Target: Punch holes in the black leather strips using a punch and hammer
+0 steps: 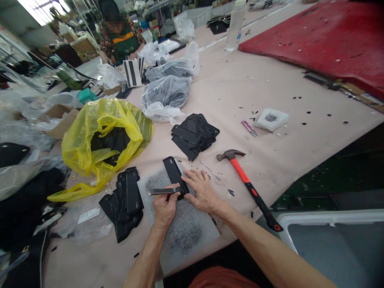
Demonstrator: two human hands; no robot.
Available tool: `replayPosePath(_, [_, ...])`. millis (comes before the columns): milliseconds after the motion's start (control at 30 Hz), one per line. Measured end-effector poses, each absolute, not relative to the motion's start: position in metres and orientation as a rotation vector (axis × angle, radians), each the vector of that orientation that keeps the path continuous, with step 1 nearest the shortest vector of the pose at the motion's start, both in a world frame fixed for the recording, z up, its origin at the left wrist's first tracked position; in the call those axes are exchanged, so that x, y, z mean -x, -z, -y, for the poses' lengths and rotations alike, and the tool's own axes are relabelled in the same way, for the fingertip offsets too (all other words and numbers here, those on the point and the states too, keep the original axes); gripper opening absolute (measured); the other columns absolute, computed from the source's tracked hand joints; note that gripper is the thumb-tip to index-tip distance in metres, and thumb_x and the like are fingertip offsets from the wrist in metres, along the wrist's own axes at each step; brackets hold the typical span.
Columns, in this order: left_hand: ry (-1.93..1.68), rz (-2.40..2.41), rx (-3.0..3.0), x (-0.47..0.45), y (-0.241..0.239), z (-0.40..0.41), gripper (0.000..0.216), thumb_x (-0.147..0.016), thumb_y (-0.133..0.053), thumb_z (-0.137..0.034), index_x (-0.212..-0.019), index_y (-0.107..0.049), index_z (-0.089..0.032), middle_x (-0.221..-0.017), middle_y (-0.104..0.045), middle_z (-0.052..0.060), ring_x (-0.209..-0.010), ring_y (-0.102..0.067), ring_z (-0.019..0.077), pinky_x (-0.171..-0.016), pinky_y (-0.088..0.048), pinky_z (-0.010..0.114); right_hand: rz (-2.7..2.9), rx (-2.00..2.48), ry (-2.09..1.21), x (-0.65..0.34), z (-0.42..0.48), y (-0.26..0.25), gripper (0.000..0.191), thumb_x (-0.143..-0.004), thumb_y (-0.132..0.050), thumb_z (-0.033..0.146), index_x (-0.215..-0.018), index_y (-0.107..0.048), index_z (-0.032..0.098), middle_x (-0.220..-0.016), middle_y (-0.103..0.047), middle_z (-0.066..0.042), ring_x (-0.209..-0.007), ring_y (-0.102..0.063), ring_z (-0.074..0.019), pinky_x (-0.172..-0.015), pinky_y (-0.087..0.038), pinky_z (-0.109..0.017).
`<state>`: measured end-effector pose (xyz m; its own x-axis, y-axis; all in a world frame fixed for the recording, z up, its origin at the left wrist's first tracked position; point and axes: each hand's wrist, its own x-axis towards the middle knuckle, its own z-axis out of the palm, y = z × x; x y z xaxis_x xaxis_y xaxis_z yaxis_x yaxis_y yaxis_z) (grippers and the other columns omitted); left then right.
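A black leather strip (174,173) lies on a grey, pitted cutting pad (186,230) at the near edge of the table. My left hand (164,208) is closed around a thin metal punch tool (163,191) that points left, just beside the strip's near end. My right hand (202,190) lies flat with its fingers spread, pressing down on the strip's near end. A pile of black strips (126,202) sits left of the pad. Another black pile (193,135) lies farther back.
A hammer with a red and black handle (249,186) lies right of my hands. A yellow plastic bag (102,138) holds black pieces. Pink snips (249,128) and a white foam block (271,119) lie farther right. Another person (120,34) works at the far end.
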<state>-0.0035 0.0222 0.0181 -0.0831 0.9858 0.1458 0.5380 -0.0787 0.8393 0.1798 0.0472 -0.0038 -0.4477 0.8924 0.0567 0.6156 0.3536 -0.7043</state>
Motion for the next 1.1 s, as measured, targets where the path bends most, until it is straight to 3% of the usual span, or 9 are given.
replayPosePath(200, [-1.005, -1.712, -1.912, -0.004, -0.014, -0.022, 0.017, -0.089, -0.055, -0.025, -0.094, -0.071, -0.02, -0.102, -0.076, 0.008, -0.1, -0.07, 0.0248, -0.094, -0.055, 0.043, 2.179, 1.303, -0.852, -0.181, -0.047, 0.005, 0.062, -0.085, -0.058, 0.04, -0.143, -0.045, 0.021, -0.154, -0.037, -0.012, -0.142, -0.026, -0.0337, -0.114, -0.01, -0.062])
replayPosePath(467, [-0.895, -1.649, -2.01, -0.004, -0.007, -0.025, 0.021, -0.09, -0.05, -0.022, -0.104, -0.065, -0.021, -0.109, -0.074, 0.009, -0.105, -0.068, 0.0251, -0.095, -0.054, 0.042, 2.203, 1.229, -0.816, -0.189, -0.047, -0.004, 0.06, -0.084, -0.058, 0.038, -0.14, -0.047, 0.019, -0.151, -0.042, -0.013, -0.14, -0.03, -0.0335, -0.113, -0.017, -0.062])
replayPosePath(600, [-0.909, -1.652, -1.977, -0.005, -0.009, -0.025, 0.02, -0.089, -0.051, -0.022, -0.103, -0.065, -0.022, -0.108, -0.074, 0.008, -0.103, -0.069, 0.0257, -0.094, -0.054, 0.043, 1.996, 1.423, -0.524, -0.24, -0.038, -0.018, 0.044, -0.086, -0.051, 0.024, -0.13, -0.054, 0.018, -0.137, -0.053, -0.014, -0.128, -0.044, -0.0297, -0.109, -0.032, -0.051])
replayPosePath(767, [-0.915, -1.636, -1.985, -0.008, -0.009, -0.025, 0.02, -0.087, -0.054, -0.022, -0.104, -0.065, -0.022, -0.107, -0.074, 0.008, -0.101, -0.069, 0.0253, -0.091, -0.055, 0.041, 1.95, 2.031, -0.291, -0.321, -0.012, -0.017, 0.032, -0.084, -0.058, 0.029, -0.112, -0.059, 0.014, -0.106, -0.06, -0.017, -0.098, -0.056, -0.0315, -0.086, -0.045, -0.045])
replayPosePath(867, [-0.924, -1.641, -1.974, -0.008, -0.007, -0.024, 0.021, -0.088, -0.053, -0.022, -0.106, -0.064, -0.021, -0.105, -0.073, 0.008, -0.1, -0.069, 0.0249, -0.09, -0.055, 0.04, 1.866, 2.171, -0.534, -0.337, 0.0, -0.015, 0.015, -0.082, -0.057, 0.027, -0.094, -0.058, 0.017, -0.085, -0.058, -0.008, -0.079, -0.056, -0.0237, -0.071, -0.045, -0.036])
replayPosePath(1033, [-0.905, -1.657, -1.978, -0.007, -0.005, -0.021, 0.016, -0.088, -0.054, -0.022, -0.101, -0.063, -0.022, -0.093, -0.073, 0.007, -0.091, -0.07, 0.0246, -0.085, -0.056, 0.039, 0.851, 1.811, -1.681, -0.317, 0.005, -0.035, 0.011, -0.078, -0.057, 0.027, -0.078, -0.048, 0.02, -0.066, -0.049, 0.004, -0.051, -0.047, -0.0105, -0.047, -0.039, -0.022])
replayPosePath(1100, [-0.9, -1.658, -1.994, -0.007, -0.006, -0.02, 0.012, -0.088, -0.054, -0.021, -0.097, -0.062, -0.023, -0.089, -0.073, 0.006, -0.086, -0.071, 0.0241, -0.079, -0.056, 0.037, 0.615, 1.66, -1.886, -0.307, 0.002, -0.054, 0.011, -0.079, -0.055, 0.027, -0.077, -0.046, 0.02, -0.063, -0.044, 0.006, -0.042, -0.038, -0.0067, -0.039, -0.031, -0.018])
